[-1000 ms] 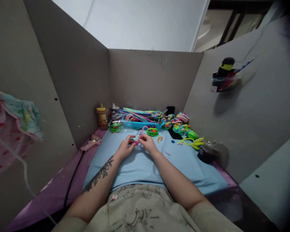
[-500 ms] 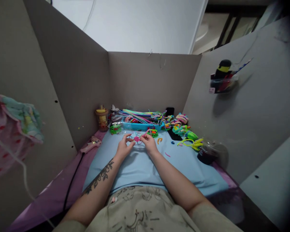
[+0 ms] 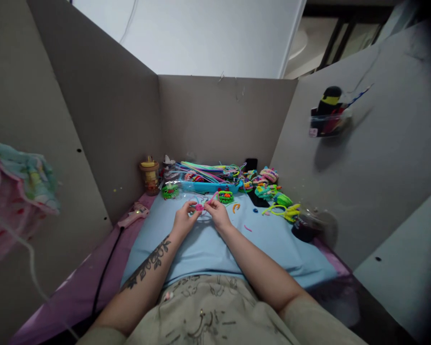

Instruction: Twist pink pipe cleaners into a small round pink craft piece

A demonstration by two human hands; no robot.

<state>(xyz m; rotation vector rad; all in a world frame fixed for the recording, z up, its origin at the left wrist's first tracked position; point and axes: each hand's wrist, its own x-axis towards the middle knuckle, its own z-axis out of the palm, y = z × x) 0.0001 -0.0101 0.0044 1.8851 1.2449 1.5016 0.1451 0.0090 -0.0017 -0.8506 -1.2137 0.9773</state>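
Note:
Between my hands is a small coiled pink pipe cleaner piece (image 3: 199,207), with thin pale strands sticking out around it. My left hand (image 3: 185,215) pinches its left side between thumb and fingers. On the other side my right hand (image 3: 217,213) is closed on the pink pipe cleaner's free length, whose end rises above the fingers. Just behind the right hand lies a round green pipe cleaner piece (image 3: 225,196) with orange and red bits. An orange curved scrap (image 3: 236,208) and a pink scrap (image 3: 248,228) lie to the right on the blue cloth (image 3: 215,249).
At the back, a blue tray (image 3: 215,187) holds many pipe cleaners. Finished colourful pieces (image 3: 267,191) and a dark cup (image 3: 305,230) stand at right. A pink glue gun (image 3: 132,215) with a black cord lies at left. Grey partitions (image 3: 226,120) enclose the table.
The pink coil was turned to face up half a second ago, with my left fingers more open; now the left fingers have closed on it. The right hand stays on the pink strand.

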